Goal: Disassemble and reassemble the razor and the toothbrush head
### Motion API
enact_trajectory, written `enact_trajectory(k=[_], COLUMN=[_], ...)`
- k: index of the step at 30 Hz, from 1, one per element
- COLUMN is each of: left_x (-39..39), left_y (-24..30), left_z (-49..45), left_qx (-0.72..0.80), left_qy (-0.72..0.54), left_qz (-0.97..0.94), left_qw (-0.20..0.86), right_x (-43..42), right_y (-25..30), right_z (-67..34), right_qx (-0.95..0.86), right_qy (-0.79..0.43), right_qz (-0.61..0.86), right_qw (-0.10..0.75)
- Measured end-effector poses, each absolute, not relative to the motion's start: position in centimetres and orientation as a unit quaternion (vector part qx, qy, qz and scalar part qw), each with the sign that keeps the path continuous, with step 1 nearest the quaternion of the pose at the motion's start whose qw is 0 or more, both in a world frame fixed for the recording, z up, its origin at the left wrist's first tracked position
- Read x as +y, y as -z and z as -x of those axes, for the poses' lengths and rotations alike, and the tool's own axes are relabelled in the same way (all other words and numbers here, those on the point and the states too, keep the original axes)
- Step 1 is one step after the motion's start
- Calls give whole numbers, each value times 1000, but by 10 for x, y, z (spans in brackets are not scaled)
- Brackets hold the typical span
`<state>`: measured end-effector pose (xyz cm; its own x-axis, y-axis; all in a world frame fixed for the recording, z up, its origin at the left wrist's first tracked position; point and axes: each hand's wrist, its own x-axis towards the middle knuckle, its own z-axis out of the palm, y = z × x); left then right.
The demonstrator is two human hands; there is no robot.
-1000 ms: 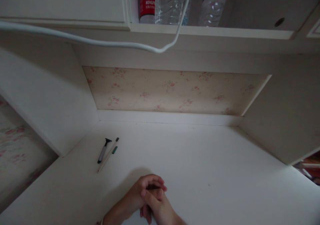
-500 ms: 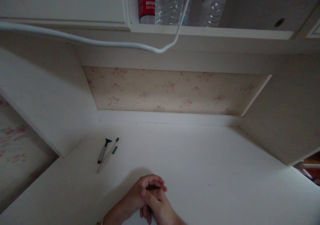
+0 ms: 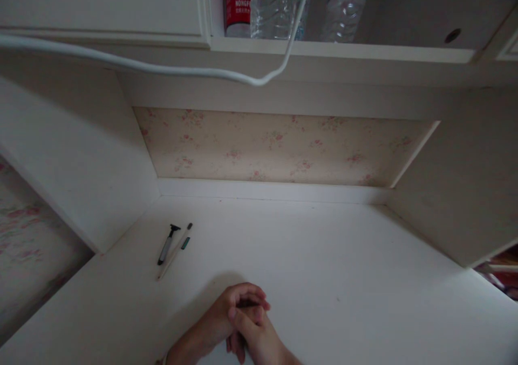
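Observation:
Both my hands rest together on the white desk point(image 3: 343, 257) near its front edge. My left hand point(image 3: 220, 316) is curled, its fingers folded over those of my right hand point(image 3: 259, 338), which is also closed. I see nothing held in either hand. To the upper left of my hands, apart from them, lie a black-headed razor point(image 3: 167, 244), a thin pen-like stick point(image 3: 175, 251) and a small dark green piece point(image 3: 185, 243).
A floral-papered back panel point(image 3: 275, 146) and white side walls point(image 3: 81, 160) enclose the desk. Above, a shelf point(image 3: 343, 52) holds water bottles point(image 3: 279, 6), one with a red label point(image 3: 238, 3). A white cable point(image 3: 162, 71) droops from it.

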<state>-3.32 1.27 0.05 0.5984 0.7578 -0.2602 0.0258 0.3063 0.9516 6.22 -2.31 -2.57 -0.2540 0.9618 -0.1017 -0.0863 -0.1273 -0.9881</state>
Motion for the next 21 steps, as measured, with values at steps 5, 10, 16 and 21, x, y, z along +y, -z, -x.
enact_trajectory(k=[5,10,16,21], left_x=[11,11,11,11], left_y=[-3,-3,-3,-1], left_z=[34,33,33,34], left_qx=[368,370,365,361], left_qy=[-256,-241,-252,-251], left_qz=[-530,-531,-537,-533], left_qw=[720,723,718,723], right_x=[-23,-22,-22,-23], right_y=[27,32,29,38], right_z=[-63,-61,-62,-63], right_qx=[-498,-484,-491,-488], right_qy=[-616,-627,-625,-625], right_qz=[429,429,415,403], right_qw=[435,434,443,457])
